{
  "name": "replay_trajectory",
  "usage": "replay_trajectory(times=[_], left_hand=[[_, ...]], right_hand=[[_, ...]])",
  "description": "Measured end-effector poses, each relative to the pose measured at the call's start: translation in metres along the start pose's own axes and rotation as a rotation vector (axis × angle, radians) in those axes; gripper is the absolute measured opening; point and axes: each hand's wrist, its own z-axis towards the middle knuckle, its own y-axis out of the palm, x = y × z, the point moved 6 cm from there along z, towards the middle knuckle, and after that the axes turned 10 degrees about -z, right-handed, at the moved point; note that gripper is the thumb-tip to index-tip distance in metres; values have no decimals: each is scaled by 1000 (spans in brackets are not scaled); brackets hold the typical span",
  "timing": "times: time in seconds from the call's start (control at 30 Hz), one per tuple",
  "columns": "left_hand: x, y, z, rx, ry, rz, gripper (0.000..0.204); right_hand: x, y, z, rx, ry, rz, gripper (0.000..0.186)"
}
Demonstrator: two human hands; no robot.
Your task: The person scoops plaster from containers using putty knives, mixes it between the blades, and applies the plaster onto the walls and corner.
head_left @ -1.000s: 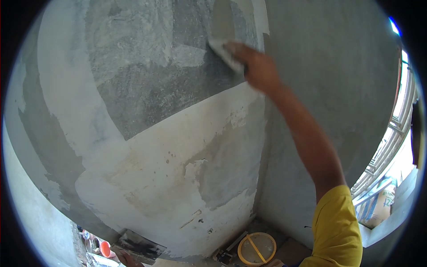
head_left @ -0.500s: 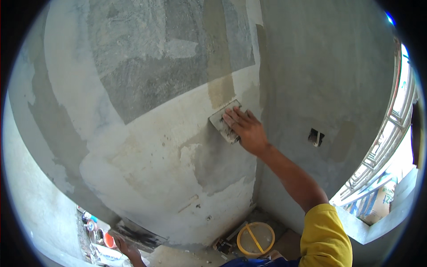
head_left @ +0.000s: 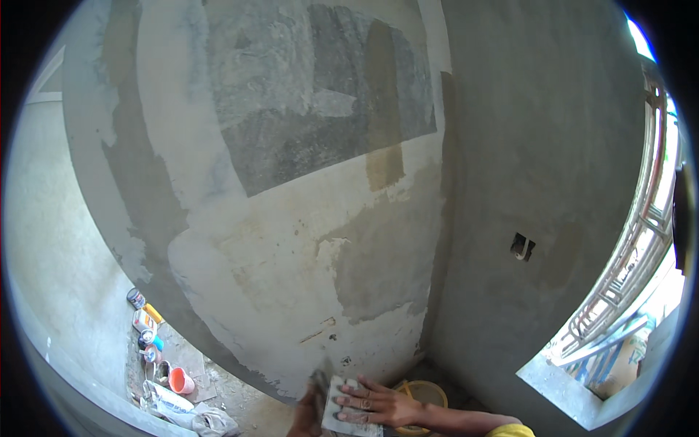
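Low in front of me, close to the wall, both hands are together. My right hand (head_left: 384,405) holds a flat rectangular plastering trowel (head_left: 355,430), its fingers spread across the grey plate. Just left of it, my left hand (head_left: 303,419) grips a grey flat-bladed tool (head_left: 320,379), blurred and turned upward against the trowel's side. Beyond them stands the patchy plastered wall (head_left: 284,269), with a smooth grey patch (head_left: 382,269) low on its right and a darker rough area (head_left: 291,146) above.
At right, the grey side wall (head_left: 495,146) has an open electrical box (head_left: 521,247). A window opening with metal bars (head_left: 619,269) lies beyond. A yellow-rimmed round container (head_left: 426,393) sits in the corner. Cans, an orange bucket (head_left: 181,380) and white sacks (head_left: 171,404) lie on the left floor.
My right hand has come down off the wall with the trowel, toward me. My left hand has moved right to meet it, now with a tool visible. The view has shifted.
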Motion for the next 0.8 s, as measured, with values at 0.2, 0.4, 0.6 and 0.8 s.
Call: replay_trajectory(times=[0.2, 0.4, 0.6, 0.8], left_hand=[[-14, 11, -3, -149, 56, 92, 63], [17, -5, -24, 422, 766, 489, 50], [-21, 87, -55, -546, 1387, 1114, 37], [-11, 71, -57, -526, 1358, 1288, 37]], right_hand=[[45, 2, -54, -157, 200, -316, 50], [85, 30, -130, -60, 1258, 197, 41], [91, 96, -181, 399, 1692, 1086, 38], [56, 33, -127, 720, 1529, 1277, 34]])
